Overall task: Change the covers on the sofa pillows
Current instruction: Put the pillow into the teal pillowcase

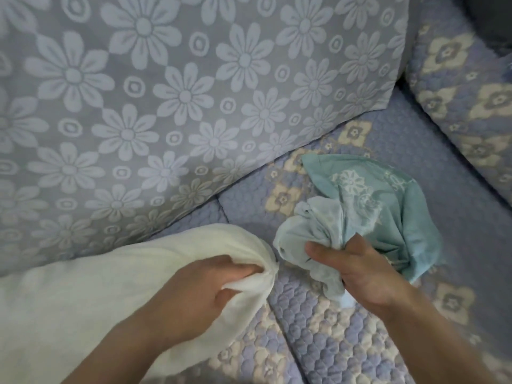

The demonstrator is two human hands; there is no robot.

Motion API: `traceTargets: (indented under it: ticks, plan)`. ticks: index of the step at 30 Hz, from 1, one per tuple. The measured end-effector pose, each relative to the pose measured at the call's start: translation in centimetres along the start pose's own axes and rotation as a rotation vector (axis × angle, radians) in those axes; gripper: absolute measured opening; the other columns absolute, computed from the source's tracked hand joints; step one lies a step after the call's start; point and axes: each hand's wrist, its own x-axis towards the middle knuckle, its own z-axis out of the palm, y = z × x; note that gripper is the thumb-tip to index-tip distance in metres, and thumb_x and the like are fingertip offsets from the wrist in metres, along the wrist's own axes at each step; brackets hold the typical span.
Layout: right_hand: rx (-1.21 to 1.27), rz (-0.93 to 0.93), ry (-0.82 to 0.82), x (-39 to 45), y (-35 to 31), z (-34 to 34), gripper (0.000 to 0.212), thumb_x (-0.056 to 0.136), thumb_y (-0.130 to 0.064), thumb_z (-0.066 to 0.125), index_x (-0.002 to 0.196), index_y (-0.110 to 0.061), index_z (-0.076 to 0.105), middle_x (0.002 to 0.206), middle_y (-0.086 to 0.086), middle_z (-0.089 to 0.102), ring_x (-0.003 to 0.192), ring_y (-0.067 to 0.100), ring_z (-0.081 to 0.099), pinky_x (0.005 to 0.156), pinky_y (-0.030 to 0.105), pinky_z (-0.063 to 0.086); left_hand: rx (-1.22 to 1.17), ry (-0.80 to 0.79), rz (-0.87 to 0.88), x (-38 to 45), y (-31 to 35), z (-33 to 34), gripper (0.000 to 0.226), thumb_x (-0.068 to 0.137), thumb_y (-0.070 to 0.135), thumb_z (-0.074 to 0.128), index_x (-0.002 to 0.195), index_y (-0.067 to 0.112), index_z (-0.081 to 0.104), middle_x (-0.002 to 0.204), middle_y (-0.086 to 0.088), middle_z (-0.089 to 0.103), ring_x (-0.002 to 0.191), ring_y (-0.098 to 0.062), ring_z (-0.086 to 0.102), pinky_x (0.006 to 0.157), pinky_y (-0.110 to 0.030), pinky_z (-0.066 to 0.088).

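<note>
A bare cream-white pillow [83, 286] lies at the lower left on the sofa seat. My left hand [205, 295] grips its right corner, bunching the fabric between fingers and thumb. To the right, my right hand [357, 270] holds a crumpled teal cover [374, 200] with white flower print; the gathered, paler part of the cloth is bunched in my fingers. The rest of the cover spreads over the seat behind my hand. The two hands are a short gap apart.
A large grey-blue back cushion with pale daisy pattern [166, 92] leans behind the pillow. The seat carries a quilted lilac cover with cream flowers [318, 328]. A matching quilted armrest [465, 106] rises at the right.
</note>
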Motion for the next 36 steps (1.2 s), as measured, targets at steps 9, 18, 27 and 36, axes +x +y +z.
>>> traceTargets:
  ticks: [9, 18, 27, 36]
  plan:
    - [-0.180, 0.053, -0.167, -1.0, 1.9, 1.9, 0.067, 0.065, -0.012, 0.067, 0.131, -0.019, 0.058, 0.124, 0.002, 0.069, 0.122, 0.023, 0.062, 0.108, 0.052, 0.045, -0.054, 0.214, -0.144, 0.5, 1.1, 0.9, 0.048, 0.093, 0.031, 0.065, 0.131, 0.053, 0.046, 0.103, 0.015, 0.061, 0.095, -0.006, 0.060, 0.083, -0.032, 0.050]
    - [-0.950, 0.145, -0.521, -1.6, -1.3, 2.2, 0.032, 0.087, -0.020, 0.061, 0.102, -0.048, 0.056, 0.099, -0.037, 0.063, 0.094, -0.005, 0.062, 0.087, 0.021, 0.052, -0.400, 0.080, -0.284, 1.3, 1.9, 0.9, 0.047, 0.096, 0.008, 0.057, 0.118, 0.048, 0.066, 0.114, 0.025, 0.069, 0.107, 0.004, 0.063, 0.098, -0.030, 0.051]
    - [-1.581, -0.224, -0.360, -2.5, 0.1, 9.5, 0.039, 0.091, -0.006, 0.051, 0.130, -0.006, 0.056, 0.125, 0.016, 0.058, 0.117, 0.037, 0.052, 0.101, 0.041, 0.041, -0.992, -0.329, -0.477, 2.3, 3.8, -0.7, 0.064, 0.082, 0.074, 0.062, 0.125, 0.028, 0.070, 0.120, 0.004, 0.074, 0.114, -0.014, 0.068, 0.104, -0.036, 0.048]
    - [-0.433, -0.183, -0.109, -2.3, 2.5, 6.4, 0.033, 0.089, 0.011, 0.049, 0.114, -0.007, 0.061, 0.124, 0.010, 0.062, 0.114, 0.020, 0.064, 0.096, 0.037, 0.055, -1.224, 0.280, -0.729, 2.1, 2.4, 0.5, 0.029, 0.099, 0.023, 0.060, 0.095, 0.000, 0.078, 0.100, -0.023, 0.076, 0.092, -0.036, 0.074, 0.089, -0.048, 0.059]
